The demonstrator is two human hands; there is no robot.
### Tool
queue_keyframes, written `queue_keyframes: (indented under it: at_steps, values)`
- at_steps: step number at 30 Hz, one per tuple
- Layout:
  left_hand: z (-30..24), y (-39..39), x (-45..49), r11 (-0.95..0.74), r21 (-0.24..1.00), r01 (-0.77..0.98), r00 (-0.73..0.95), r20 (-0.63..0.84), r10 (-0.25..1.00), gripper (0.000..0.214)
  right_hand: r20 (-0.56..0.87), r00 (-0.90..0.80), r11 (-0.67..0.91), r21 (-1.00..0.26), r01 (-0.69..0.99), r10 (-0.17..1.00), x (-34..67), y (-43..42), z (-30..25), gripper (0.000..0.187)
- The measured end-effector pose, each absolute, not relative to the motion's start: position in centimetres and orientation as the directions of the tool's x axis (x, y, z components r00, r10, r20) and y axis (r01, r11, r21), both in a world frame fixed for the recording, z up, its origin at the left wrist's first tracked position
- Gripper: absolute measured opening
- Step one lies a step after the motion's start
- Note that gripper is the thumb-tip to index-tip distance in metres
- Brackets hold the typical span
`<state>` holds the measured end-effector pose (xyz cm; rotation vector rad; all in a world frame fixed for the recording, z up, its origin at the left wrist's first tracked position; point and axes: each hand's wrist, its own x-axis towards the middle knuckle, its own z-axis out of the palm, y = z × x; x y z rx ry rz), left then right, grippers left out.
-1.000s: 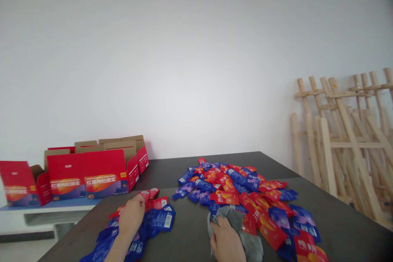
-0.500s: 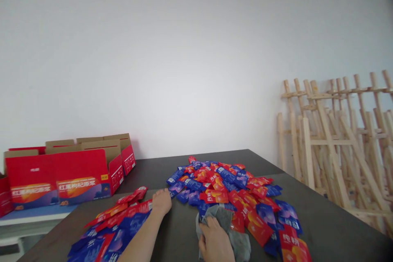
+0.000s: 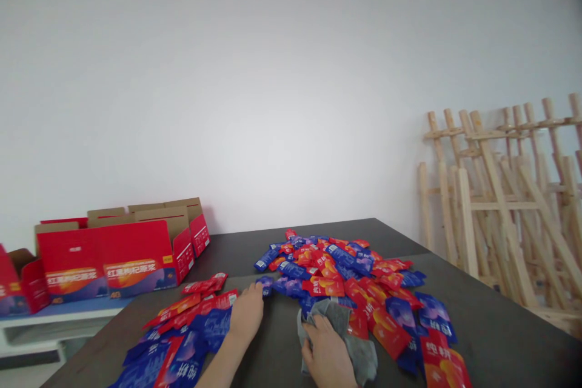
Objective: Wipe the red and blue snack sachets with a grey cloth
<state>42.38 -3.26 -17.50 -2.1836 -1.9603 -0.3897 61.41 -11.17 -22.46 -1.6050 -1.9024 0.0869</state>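
Observation:
My left hand [image 3: 247,313] is low over the table between two groups of sachets, its fingers closed on the edge of a blue sachet [image 3: 265,284] at the near left of the big pile. My right hand [image 3: 328,348] grips a crumpled grey cloth [image 3: 359,354] that rests against the pile's near edge. That pile of red and blue sachets [image 3: 324,268] spreads across the middle and right of the table. Left of my left forearm lies a smaller, overlapping group of red and blue sachets [image 3: 182,339].
Open red cardboard boxes [image 3: 136,248] stand at the left on a white and blue stand [image 3: 68,315]. The dark table [image 3: 245,248] reaches back toward a white wall [image 3: 291,103]. Wooden easels [image 3: 495,212] lean by the wall at the right.
The view has turned a little to the left, shifting the scene rightward. My left hand has closed on the blue sachet and drawn it slightly away from the pile. My right hand keeps the cloth.

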Motion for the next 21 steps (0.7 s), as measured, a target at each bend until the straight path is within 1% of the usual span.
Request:
queue_keyframes:
  at_steps: [1, 2, 4, 6, 7, 8, 9, 10, 12, 15, 18, 21]
  values:
    - [-17.4, -4.0, 42.4, -0.129, 0.110, 0.986, 0.084, 0.341, 0.936, 0.029, 0.421, -0.038, 0.247, -0.455, 0.856, 0.906, 61.5, -11.1, -22.6, 0.032]
    - [-17.2, -4.7, 42.5, -0.155, 0.210, 0.965, 0.068, 0.368, 0.927, 0.025, 0.421, -0.024, 0.241, -0.471, 0.849, 0.907, 61.6, -11.0, -22.6, 0.032]
    - [-17.1, -5.9, 42.7, -0.212, 0.468, 0.858, 0.012, 0.395, 0.919, 0.017, 0.420, 0.004, 0.227, -0.499, 0.836, 0.908, 61.7, -10.8, -22.8, 0.033]
    - [-17.2, -6.5, 43.2, -0.238, 0.717, 0.655, -0.039, 0.346, 0.937, 0.015, 0.420, 0.036, 0.210, -0.525, 0.825, 0.907, 62.0, -10.7, -22.8, 0.035]
    - [-17.5, -6.7, 43.5, -0.224, 0.820, 0.527, -0.056, 0.297, 0.953, 0.016, 0.423, 0.054, 0.202, -0.537, 0.819, 0.905, 62.2, -10.6, -22.9, 0.036]
    - [-17.8, -6.8, 43.9, -0.190, 0.899, 0.394, -0.065, 0.233, 0.970, 0.019, 0.431, 0.074, 0.195, -0.547, 0.814, 0.899, 62.4, -10.5, -23.0, 0.037]
    - [-18.3, -6.8, 44.3, -0.147, 0.952, 0.269, -0.063, 0.169, 0.984, 0.021, 0.441, 0.094, 0.188, -0.554, 0.811, 0.892, 62.7, -10.5, -23.0, 0.038]
    - [-18.9, -6.8, 44.7, -0.105, 0.981, 0.162, -0.055, 0.115, 0.992, 0.024, 0.454, 0.111, 0.185, -0.557, 0.810, 0.884, 63.0, -10.4, -23.1, 0.039]
    - [-20.1, -6.7, 45.4, -0.038, 0.999, 0.016, -0.042, 0.038, 0.998, 0.028, 0.481, 0.125, 0.186, -0.547, 0.816, 0.868, 63.6, -10.3, -23.1, 0.040]
    - [-21.8, -6.5, 46.1, 0.025, 0.998, -0.064, -0.006, -0.025, 1.000, 0.032, 0.494, 0.090, 0.199, -0.502, 0.842, 0.865, 64.0, -10.3, -22.7, 0.038]
    - [-23.2, -6.1, 46.5, 0.036, 0.999, 0.013, 0.033, -0.036, 0.999, 0.032, 0.488, -0.002, 0.241, -0.428, 0.871, 0.873, 62.9, -10.6, -22.0, 0.034]
    - [-24.1, -5.7, 46.5, -0.036, 0.985, 0.166, 0.039, 0.030, 0.999, 0.028, 0.484, -0.107, 0.302, -0.345, 0.889, 0.869, 60.2, -11.0, -21.5, 0.035]
